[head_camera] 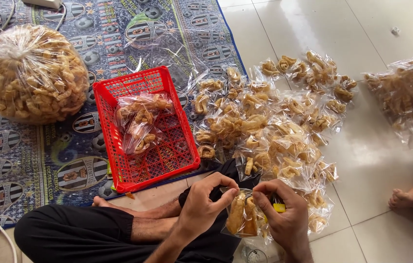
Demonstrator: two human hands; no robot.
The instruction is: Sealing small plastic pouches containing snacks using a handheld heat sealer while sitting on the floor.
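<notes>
My left hand (201, 207) pinches the top edge of a small clear packet (242, 216) of fried crackers, thumb and forefinger pressed together on the plastic at lower centre of the frame. My right hand (284, 214) closes on the same packet from the other side, fingers curled in tight, with a small yellow thing (279, 208) tucked under them; I cannot tell what it is. The packet sits between both hands, just above my crossed legs (119, 229) in black trousers.

Just beyond my hands, a heap of filled packets (269, 126) spreads over the white tiled floor (362, 160) across the centre of the frame. To the left of the heap is a red basket (119, 160), tilted slightly, holding two or three packets (140, 122). It rests partly on a blue printed mat (31, 160) that fills the left side.

At upper left on the mat sits a big clear bag (28, 73) stuffed with loose crackers. At the right edge lies another bag (408, 95) of crackers, flatter. Below it, at lower right, another person's bare foot (411, 197) rests on the tiles, well apart from my hands.
</notes>
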